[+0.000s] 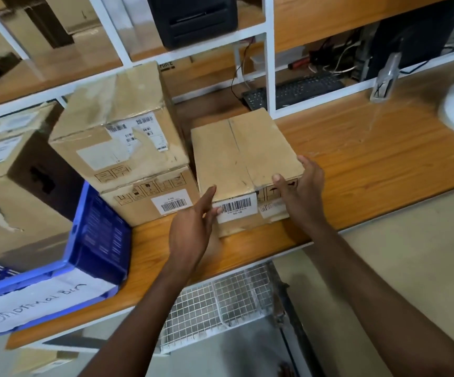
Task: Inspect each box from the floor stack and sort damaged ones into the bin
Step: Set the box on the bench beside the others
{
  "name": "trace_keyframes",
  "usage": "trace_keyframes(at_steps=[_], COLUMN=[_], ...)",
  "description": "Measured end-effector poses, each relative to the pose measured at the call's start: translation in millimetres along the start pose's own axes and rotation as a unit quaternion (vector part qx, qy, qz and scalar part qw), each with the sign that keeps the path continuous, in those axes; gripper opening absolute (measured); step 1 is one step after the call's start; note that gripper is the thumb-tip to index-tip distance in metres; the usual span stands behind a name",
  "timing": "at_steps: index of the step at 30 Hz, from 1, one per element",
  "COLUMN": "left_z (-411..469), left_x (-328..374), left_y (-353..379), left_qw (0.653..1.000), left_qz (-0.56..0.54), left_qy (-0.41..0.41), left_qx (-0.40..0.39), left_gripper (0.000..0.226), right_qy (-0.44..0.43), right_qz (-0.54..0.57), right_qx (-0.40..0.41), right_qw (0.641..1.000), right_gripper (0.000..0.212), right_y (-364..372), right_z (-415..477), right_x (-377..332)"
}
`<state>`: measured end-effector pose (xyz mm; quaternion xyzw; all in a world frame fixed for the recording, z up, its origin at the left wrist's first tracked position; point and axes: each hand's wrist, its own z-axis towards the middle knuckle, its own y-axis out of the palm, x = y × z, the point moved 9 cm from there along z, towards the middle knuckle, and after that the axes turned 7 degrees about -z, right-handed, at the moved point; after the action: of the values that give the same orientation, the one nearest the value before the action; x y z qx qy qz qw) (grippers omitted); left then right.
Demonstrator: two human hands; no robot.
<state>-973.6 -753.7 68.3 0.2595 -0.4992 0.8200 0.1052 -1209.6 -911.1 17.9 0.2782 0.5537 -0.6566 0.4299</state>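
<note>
1. Wood-look bench (356, 164) takes up most of the view. It makes sense as an inspection spot, since a box can sit flat at working height and be turned around.
2. Blue bin (100, 235) at 8 o'clock has a handwritten paper sign on the front that seems to say "abnormal bin". A big carton (16, 186) is already sitting in it. It's parked on the bench edge within easy reach, so I'd guess rejects just get slid over to it.
3. Two stacked cartons (127, 148) stand at 10 o'clock, just beside the box being checked. My guess is that's the "passed" pile, but I can't confirm it.
4. The box (244, 153) sits on the bench dead centre. It's plain brown cardboard with a seam down the middle of the top and a few scuffs. The lower front looks rough and peeled around the stickers. I can't tell from here whether that counts as damaged.
5. Right hand (302, 191) is at 3 o'clock of the box, gripping the near right corner with the thumb on top and the fingers wrapped round the side edge, which probably steadies it.
6. Left hand (193, 227) is at 7 o'clock, with straight fingers held together and pressed against the near left corner.
7. Barcode label (235, 208) on the front faces the person, and the left fingertips touch its edge.
</note>
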Motion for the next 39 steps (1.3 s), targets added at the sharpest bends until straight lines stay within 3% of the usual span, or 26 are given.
trace_keyframes(at_steps=[4,11,16,22,26,35,39], left_z=[34,60,77,100,108,101,92], left_x=[-14,-19,-23,-31,-37,-43,-46], left_y=[5,12,18,27,41,49,39], left_qw=[0.985,0.966,0.971,0.971,0.971,0.974,0.975], left_qz=[0.158,0.229,0.202,0.208,0.204,0.182,0.173], left_qy=[-0.032,-0.087,-0.108,-0.111,-0.117,-0.122,-0.112], left_qx=[-0.054,-0.085,-0.061,-0.041,-0.039,-0.054,-0.087], left_gripper=[0.059,0.072,0.061,0.054,0.067,0.083,0.097], right_qy=[-0.088,-0.131,-0.123,-0.094,-0.093,-0.094,-0.088], right_qz=[-0.124,-0.117,-0.134,-0.072,-0.075,-0.095,-0.201], right_qx=[0.053,-0.012,-0.048,-0.118,-0.134,-0.119,-0.034], right_qw=[0.987,0.984,0.982,0.986,0.984,0.984,0.975], right_gripper=[0.043,0.039,0.036,0.038,0.04,0.039,0.04], right_y=[9,57,69,90,96,95,90], right_z=[19,56,84,111,122,122,109], right_x=[-42,-45,-40,-41,-43,-42,-51])
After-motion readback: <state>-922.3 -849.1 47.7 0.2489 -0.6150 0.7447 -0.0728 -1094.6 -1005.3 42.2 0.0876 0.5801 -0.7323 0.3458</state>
